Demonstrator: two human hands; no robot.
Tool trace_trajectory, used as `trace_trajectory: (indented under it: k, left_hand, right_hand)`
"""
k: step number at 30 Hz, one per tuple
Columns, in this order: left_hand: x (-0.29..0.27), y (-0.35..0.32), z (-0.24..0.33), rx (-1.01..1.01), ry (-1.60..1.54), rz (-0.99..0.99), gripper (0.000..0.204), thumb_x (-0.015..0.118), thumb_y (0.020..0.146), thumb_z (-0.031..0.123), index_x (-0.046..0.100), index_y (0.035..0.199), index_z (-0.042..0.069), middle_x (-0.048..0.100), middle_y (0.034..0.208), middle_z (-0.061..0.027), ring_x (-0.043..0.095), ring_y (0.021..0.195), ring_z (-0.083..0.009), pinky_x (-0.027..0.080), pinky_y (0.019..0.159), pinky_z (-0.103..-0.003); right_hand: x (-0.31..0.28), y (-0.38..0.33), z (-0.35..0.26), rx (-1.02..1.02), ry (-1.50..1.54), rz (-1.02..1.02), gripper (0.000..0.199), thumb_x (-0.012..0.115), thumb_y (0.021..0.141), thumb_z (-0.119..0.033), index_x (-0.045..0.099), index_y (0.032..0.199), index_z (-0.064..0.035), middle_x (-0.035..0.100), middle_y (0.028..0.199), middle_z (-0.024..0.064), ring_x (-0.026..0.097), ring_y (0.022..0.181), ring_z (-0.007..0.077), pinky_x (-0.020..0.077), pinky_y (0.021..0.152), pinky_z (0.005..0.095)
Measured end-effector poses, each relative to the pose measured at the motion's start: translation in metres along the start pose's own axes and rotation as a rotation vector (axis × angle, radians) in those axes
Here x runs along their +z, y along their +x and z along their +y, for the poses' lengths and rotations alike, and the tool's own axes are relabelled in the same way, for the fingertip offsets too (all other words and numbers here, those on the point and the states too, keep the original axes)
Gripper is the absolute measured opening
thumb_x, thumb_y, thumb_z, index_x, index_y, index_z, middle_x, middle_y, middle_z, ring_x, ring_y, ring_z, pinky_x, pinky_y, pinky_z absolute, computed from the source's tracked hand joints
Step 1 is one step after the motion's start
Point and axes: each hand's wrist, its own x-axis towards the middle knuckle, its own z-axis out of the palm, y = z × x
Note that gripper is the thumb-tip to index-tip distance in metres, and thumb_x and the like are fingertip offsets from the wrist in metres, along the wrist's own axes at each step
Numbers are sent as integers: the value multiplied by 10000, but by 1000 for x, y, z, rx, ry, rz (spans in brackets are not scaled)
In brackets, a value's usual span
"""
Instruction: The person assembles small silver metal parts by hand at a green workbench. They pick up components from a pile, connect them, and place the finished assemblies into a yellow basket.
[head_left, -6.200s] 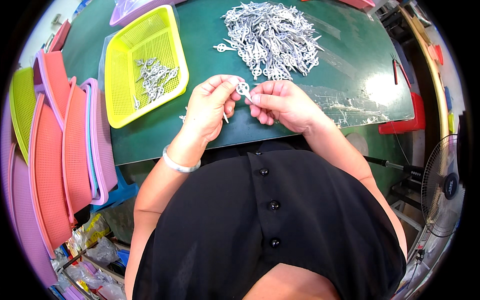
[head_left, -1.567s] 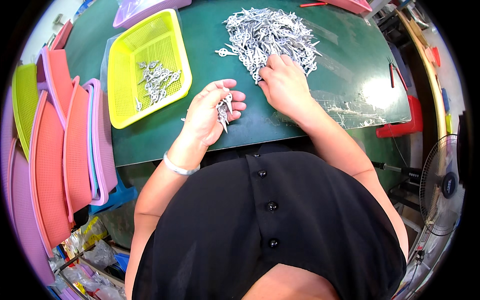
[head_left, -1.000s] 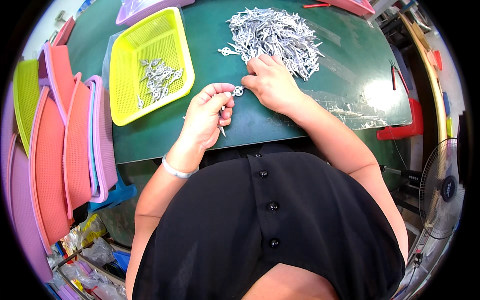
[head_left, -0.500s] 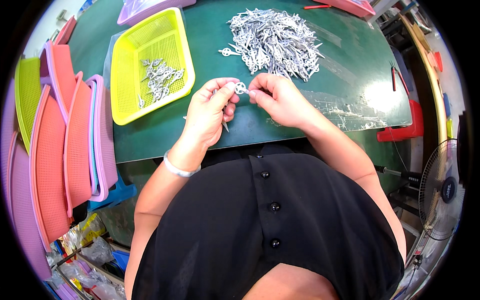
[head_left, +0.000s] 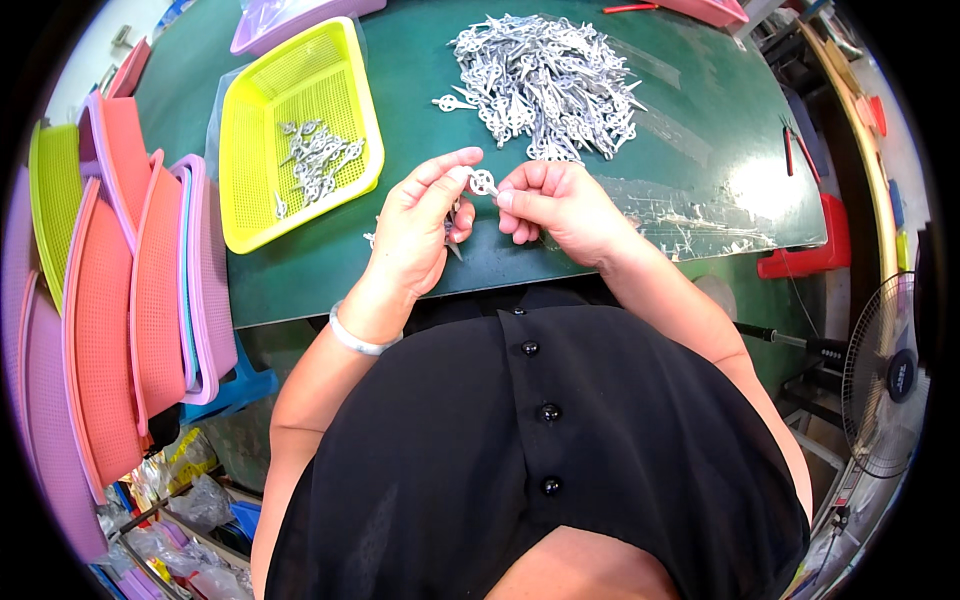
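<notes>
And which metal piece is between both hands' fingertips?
The metal piece pinched in the right hand, its ring toward the left hand; most others lie in the heap.

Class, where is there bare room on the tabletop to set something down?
Bare tabletop lies between the yellow basket and the grey heap, left of one stray piece, and between the heap's right side and the red-handled tool, beyond some clear strips. Crowded: the heap, and just before it, where the left hand and right hand hold a ringed piece.
</notes>
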Motion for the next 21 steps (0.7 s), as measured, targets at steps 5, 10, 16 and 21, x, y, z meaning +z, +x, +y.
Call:
trace_trajectory:
  k: [5,10,16,21]
  left_hand:
    - [-5,3,-3,-3,-42,-59,208,483,881,155,563,994,0,515,715,1,443,542,-48,328,453,-186]
    - [-7,3,-3,-31,-81,-68,200,475,884,161,568,958,-1,516,708,-2,441,530,-50,328,451,-187]
    - [-4,3,-2,-51,-73,-24,198,477,883,162,571,949,1,521,709,-7,443,528,-50,330,448,-187]
    - [-4,4,-1,-57,-73,-36,197,479,881,161,571,943,-1,525,712,-11,446,527,-50,332,445,-186]
  right_hand:
    - [5,-2,5,-31,47,38,138,585,813,-139,566,843,-6,589,657,33,525,534,64,412,503,176]
    - [8,-3,3,-15,53,37,142,587,813,-143,566,845,-6,588,654,33,524,533,66,413,503,177]
    - [9,-3,4,-11,62,23,151,591,811,-148,568,852,-5,591,656,36,529,530,67,413,500,175]
    - [9,-3,5,-7,76,16,153,594,809,-145,569,858,-3,592,655,38,532,529,68,415,500,173]
